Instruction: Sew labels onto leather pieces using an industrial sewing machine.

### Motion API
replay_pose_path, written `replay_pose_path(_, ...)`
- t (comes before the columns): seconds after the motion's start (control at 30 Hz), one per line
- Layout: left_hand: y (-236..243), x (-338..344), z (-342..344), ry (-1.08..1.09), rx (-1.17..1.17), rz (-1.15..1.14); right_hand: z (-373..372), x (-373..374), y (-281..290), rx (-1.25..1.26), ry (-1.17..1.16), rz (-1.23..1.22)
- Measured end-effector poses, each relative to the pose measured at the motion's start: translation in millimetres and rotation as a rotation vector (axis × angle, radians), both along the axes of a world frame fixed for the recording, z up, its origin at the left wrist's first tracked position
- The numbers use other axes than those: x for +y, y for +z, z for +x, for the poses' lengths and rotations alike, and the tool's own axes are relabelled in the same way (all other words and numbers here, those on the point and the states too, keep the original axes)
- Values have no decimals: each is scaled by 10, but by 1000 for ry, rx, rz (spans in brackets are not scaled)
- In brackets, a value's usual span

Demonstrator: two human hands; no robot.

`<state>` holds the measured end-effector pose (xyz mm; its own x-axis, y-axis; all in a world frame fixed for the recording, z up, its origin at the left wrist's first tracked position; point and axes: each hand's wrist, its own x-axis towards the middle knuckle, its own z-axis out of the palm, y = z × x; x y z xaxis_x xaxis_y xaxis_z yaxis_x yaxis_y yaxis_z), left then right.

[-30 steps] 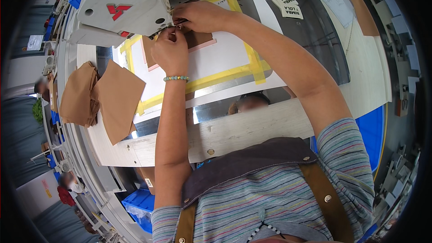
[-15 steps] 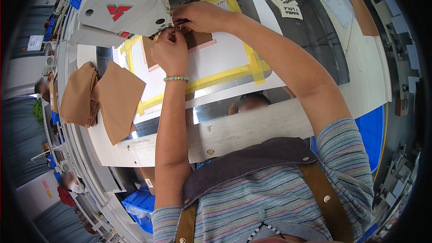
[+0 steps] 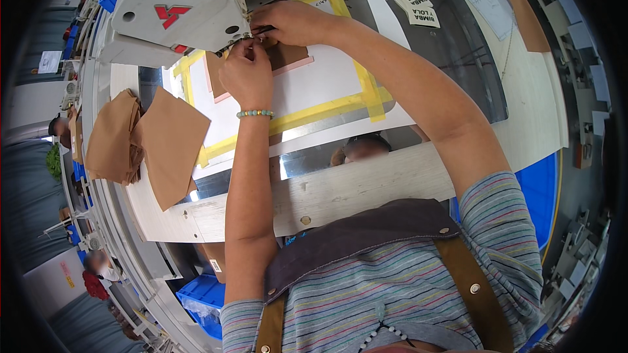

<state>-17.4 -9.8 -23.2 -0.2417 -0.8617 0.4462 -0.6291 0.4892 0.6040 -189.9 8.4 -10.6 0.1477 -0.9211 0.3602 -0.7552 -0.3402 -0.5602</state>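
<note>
head view — left hand (image 3: pixel 247 77), right hand (image 3: pixel 288 23) by machine (image 3: pixel 173 13) edge, grips unclear — gap between forearms (image 3: pixel 250 176).

bright overall; glare on the shiny strip (image 3: pixel 302 163); edges bend, corners black.

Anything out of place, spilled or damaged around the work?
Nothing looks spilled or visibly damaged. Mildly untidy: one brown sheet lies askew by the brown stack, and the cream labels overlap at uneven angles. The spot where the left hand and right hand meet at the sewing machine is mostly hidden.
</note>
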Motion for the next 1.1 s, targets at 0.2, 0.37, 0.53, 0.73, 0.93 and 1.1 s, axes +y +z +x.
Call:
replay_pose_path(0.2, -34, -40, 17, -12, 27, 26, 23, -8, -13, 10, -14, -10)
replay_pose_path(0.37, 38, 26, -14, 10, -10, 0, 39, 16, -32, 41, -33, -31)
replay_pose_path(0.53, 29, 17, 1, 20, -25, 2, 68, 24, -5, 48, -56, -22)
replay_pose_path(0.73, -61, -53, 21, -7, 18, 10, 65, 44, 12, 40, -63, -23)
replay_pose_path(0.93, -129, -107, 37, -20, 23, 19, 34, 48, 5, 5, -20, -30)
replay_pose_path(1.1, -138, -116, 39, -68, 80, 47, 27, 51, 18, 13, -11, -28)
